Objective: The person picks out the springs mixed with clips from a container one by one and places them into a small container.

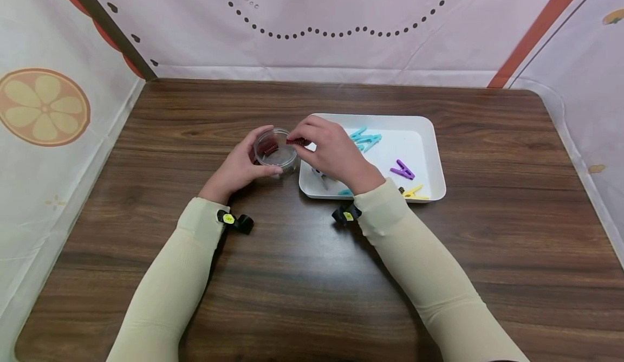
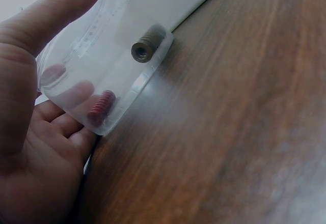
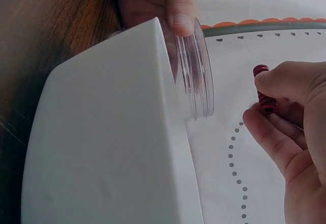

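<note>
The left hand (image 1: 239,168) curls its thumb and fingers round a clear jar (image 1: 275,148) standing on the wooden surface (image 1: 312,275) just beside the white tray (image 1: 429,150). The right hand (image 1: 331,153), wrist bent over the tray, pinches a red spring (image 1: 297,141) at the jar's rim; another red spring (image 1: 269,148) lies inside.

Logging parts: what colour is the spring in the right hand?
Dark red spring, pinched by the right hand; right wrist view.

Even, soft light is being cast from above in the head view, with faint shadows being thrown beneath the sleeves on the table (image 1: 312,275); edges are being bowed by the wide lens, and the wrist views are being blurred at close range
</note>
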The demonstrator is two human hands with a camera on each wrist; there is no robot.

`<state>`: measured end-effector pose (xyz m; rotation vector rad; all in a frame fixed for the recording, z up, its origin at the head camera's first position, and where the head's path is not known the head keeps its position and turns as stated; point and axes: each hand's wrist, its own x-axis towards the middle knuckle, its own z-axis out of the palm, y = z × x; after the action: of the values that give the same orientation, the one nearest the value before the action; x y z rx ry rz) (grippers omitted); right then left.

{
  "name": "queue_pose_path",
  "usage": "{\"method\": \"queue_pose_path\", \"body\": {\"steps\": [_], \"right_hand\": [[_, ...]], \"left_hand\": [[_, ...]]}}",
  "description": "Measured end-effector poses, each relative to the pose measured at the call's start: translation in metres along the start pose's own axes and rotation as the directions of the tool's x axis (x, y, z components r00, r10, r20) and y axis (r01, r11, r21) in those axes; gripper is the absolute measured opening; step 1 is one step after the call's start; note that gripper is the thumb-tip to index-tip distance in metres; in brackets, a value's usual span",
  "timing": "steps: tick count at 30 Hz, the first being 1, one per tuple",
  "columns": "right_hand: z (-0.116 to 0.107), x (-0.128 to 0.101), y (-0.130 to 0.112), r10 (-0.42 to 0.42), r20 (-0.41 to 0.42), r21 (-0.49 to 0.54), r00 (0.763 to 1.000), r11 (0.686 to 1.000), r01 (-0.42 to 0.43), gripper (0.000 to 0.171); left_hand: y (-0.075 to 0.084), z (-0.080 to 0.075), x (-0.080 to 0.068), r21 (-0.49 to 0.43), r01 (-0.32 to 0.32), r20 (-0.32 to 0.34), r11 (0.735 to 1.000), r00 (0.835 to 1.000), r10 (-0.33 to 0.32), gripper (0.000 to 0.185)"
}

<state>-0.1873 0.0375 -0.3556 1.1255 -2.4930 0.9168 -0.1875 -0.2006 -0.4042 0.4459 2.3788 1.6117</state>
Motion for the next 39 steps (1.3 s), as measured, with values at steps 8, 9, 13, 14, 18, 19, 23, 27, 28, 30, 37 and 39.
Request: {"method": "queue_pose_path", "body": {"steps": [8, 9, 13, 14, 18, 19, 23, 27, 28, 30, 37, 39], "right_hand": [[0.002, 0.000, -0.002, -0.007, -0.006, -0.007, 1.000, 1.000, 0.007, 0.008], [0.002, 0.000, -0.002, -0.004, -0.005, -0.007, 1.000, 1.000, 0.004, 0.008], [0.004, 0.001, -0.003, 0.016, 0.004, -0.009, 1.000, 1.000, -0.016, 0.010], [0.004, 0.001, -0.003, 0.020, 0.006, -0.010, 1.000, 1.000, -0.020, 0.011], [0.005, 0.002, -0.004, 0.032, 0.022, -0.022, 0.999, 0.999, -0.031, 0.011], [0.006, 0.002, -0.004, 0.033, 0.025, -0.025, 0.999, 0.999, -0.033, 0.012], [0.007, 0.002, -0.005, 0.037, 0.034, -0.026, 0.999, 0.999, -0.036, 0.011], [0.007, 0.003, -0.006, 0.051, 0.049, -0.033, 0.998, 0.998, -0.050, 0.012], [0.007, 0.003, -0.006, 0.055, 0.052, -0.036, 0.997, 0.998, -0.053, 0.012], [0.008, 0.002, -0.006, 0.065, 0.061, -0.039, 0.996, 0.997, -0.062, 0.012], [0.009, 0.003, -0.007, 0.106, 0.109, -0.063, 0.988, 0.993, -0.100, 0.013], [0.009, 0.004, -0.007, 0.111, 0.121, -0.071, 0.986, 0.992, -0.103, 0.013]], "left_hand": [[0.001, 0.000, 0.000, -0.033, 0.007, -0.004, 0.999, 1.000, -0.008, 0.088], [0.004, 0.001, -0.001, -0.037, 0.008, -0.002, 0.999, 1.000, -0.008, 0.089], [0.009, 0.001, -0.003, -0.036, 0.008, -0.003, 0.999, 1.000, -0.008, 0.088], [0.009, 0.001, -0.003, -0.033, 0.006, -0.002, 0.999, 1.000, -0.006, 0.088], [0.007, 0.001, -0.002, -0.031, -0.005, 0.000, 1.000, 1.000, 0.005, 0.088], [0.004, 0.000, -0.001, -0.033, -0.008, 0.000, 0.999, 1.000, 0.008, 0.088], [-0.009, 0.000, 0.003, -0.038, -0.013, -0.006, 0.999, 1.000, 0.013, 0.088], [-0.019, 0.000, 0.006, -0.035, -0.018, -0.014, 0.999, 1.000, 0.017, 0.089], [-0.019, 0.000, 0.006, -0.034, -0.017, -0.016, 0.999, 1.000, 0.017, 0.089], [-0.019, 0.000, 0.006, -0.036, -0.014, -0.014, 0.999, 1.000, 0.013, 0.088], [-0.011, 0.000, 0.005, -0.065, 0.007, 0.004, 0.998, 1.000, -0.007, 0.088], [-0.010, 0.000, 0.005, -0.065, 0.005, 0.003, 0.998, 1.000, -0.005, 0.088]]}}
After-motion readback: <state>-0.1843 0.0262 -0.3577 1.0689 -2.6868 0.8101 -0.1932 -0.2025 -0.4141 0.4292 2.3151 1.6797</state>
